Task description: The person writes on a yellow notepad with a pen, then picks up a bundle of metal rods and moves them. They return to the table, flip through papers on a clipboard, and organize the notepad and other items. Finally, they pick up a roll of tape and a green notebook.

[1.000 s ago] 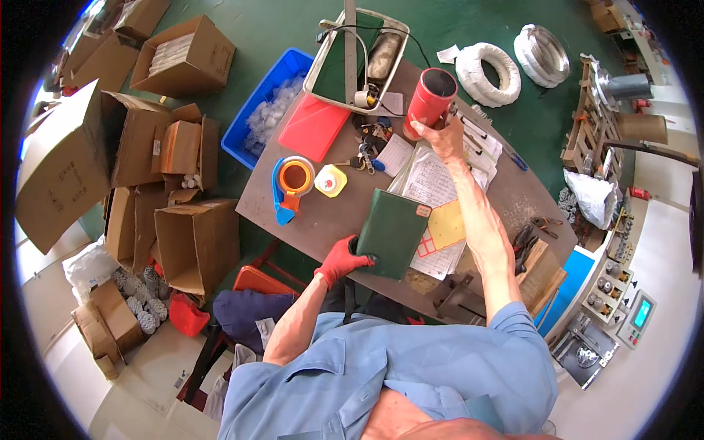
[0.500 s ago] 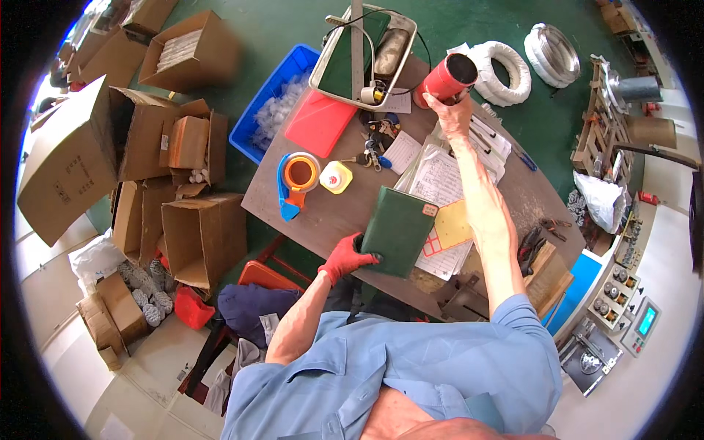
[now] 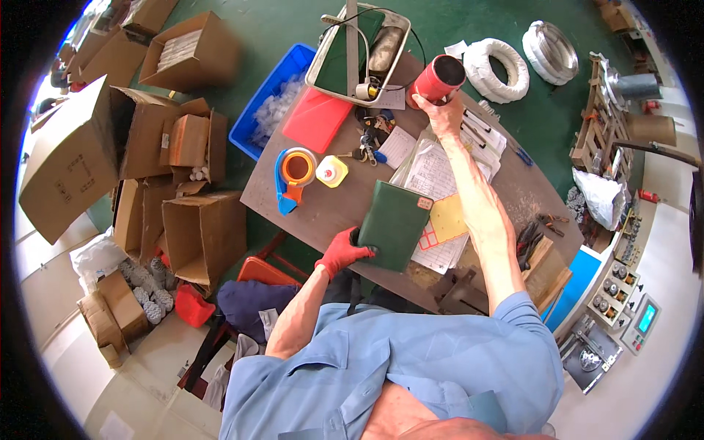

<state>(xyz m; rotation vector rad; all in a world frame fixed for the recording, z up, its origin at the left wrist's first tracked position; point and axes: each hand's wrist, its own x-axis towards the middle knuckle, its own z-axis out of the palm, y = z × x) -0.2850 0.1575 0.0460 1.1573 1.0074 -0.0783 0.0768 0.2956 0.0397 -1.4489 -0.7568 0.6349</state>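
Note:
A dark green hardcover notebook (image 3: pixel 396 227) lies over the near edge of the desk, partly above loose papers. My left hand (image 3: pixel 343 253), in a red glove, grips its lower left edge, thumb on the cover. My bare right hand (image 3: pixel 442 116) reaches to the far side of the desk. Its fingers are wrapped round a red cylindrical container (image 3: pixel 438 79) with an open, dark mouth. Whether the container's base touches the desk cannot be told. Handwritten sheets (image 3: pixel 429 172) and a yellow card (image 3: pixel 449 220) lie between the two hands, partly under my right forearm.
On the desk (image 3: pixel 323 227) are a tape dispenser (image 3: pixel 292 180), a small yellow-and-white bottle (image 3: pixel 331 172), keys (image 3: pixel 367 150), a red folder (image 3: pixel 317 119) and pliers (image 3: pixel 546 224). A framed tray (image 3: pixel 314 77) stands at the far edge. A blue bin (image 3: pixel 246 132) and cardboard boxes (image 3: pixel 187 238) stand left.
The red container has shifted slightly left and nearer with my right hand. My left hand keeps its grip on the notebook. The whole view has moved a little.

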